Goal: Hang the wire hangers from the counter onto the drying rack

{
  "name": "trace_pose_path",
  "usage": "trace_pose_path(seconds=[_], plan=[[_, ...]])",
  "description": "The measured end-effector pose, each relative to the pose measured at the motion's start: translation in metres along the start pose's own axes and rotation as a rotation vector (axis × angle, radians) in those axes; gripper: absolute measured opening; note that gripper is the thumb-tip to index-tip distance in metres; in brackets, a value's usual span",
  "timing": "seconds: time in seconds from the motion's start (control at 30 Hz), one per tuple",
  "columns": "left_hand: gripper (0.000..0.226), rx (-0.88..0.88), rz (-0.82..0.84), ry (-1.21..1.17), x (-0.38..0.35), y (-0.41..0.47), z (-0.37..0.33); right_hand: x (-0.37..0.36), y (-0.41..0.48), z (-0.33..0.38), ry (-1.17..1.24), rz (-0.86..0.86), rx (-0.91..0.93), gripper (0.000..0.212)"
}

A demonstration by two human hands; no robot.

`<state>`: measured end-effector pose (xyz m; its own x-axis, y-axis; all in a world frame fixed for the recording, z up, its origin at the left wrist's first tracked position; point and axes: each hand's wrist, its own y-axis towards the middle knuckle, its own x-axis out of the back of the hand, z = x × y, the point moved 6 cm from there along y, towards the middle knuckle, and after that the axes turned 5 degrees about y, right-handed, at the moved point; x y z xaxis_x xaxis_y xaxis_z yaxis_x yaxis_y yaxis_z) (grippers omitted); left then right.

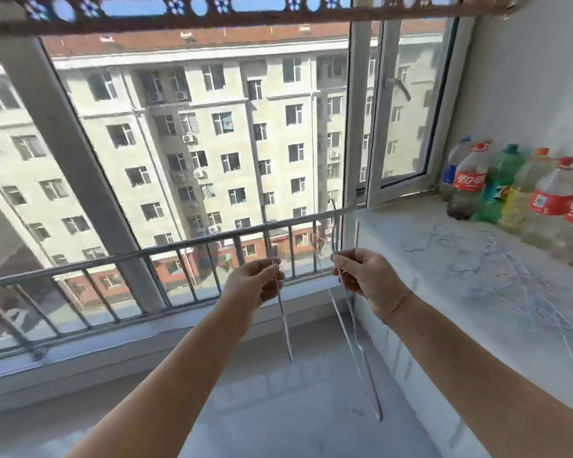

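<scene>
My left hand [257,280] pinches one thin wire hanger [285,325] that hangs down edge-on in front of the window. My right hand [361,279] grips a second wire hanger [354,332]; its hook rises above the fingers and its long sides hang down toward the floor. Both hands are level, about a hand's width apart, left of the white counter [444,342]. A tangled pile of several more wire hangers [497,276] lies on the counter. The perforated brown drying rack bar [212,14] runs across the top of the view, well above both hands.
Several plastic bottles [510,193] stand along the wall at the counter's back right. A metal railing [146,256] crosses the large window. A white window frame with an open sash [377,127] stands at the right. Grey tiled floor lies below.
</scene>
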<state>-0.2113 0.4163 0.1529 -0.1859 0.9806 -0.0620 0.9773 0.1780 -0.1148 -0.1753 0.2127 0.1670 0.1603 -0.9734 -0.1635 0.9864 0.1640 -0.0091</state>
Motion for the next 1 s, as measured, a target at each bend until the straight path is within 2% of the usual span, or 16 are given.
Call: trace_pose_path(seconds=[0.5,0.77,1.0], plan=[[0.013,-0.069,-0.278,-0.033,0.336,-0.155,-0.07,-0.354,-0.082,0.008,0.151,0.338,0.004,0.005],[0.01,-0.127,-0.461,-0.023,0.471,-0.224,-0.112,-0.508,-0.127,0.025,0.163,0.507,0.032,0.009],[0.01,-0.191,-0.613,-0.025,0.561,-0.251,-0.145,-0.634,-0.129,0.026,0.173,0.658,0.048,0.005]])
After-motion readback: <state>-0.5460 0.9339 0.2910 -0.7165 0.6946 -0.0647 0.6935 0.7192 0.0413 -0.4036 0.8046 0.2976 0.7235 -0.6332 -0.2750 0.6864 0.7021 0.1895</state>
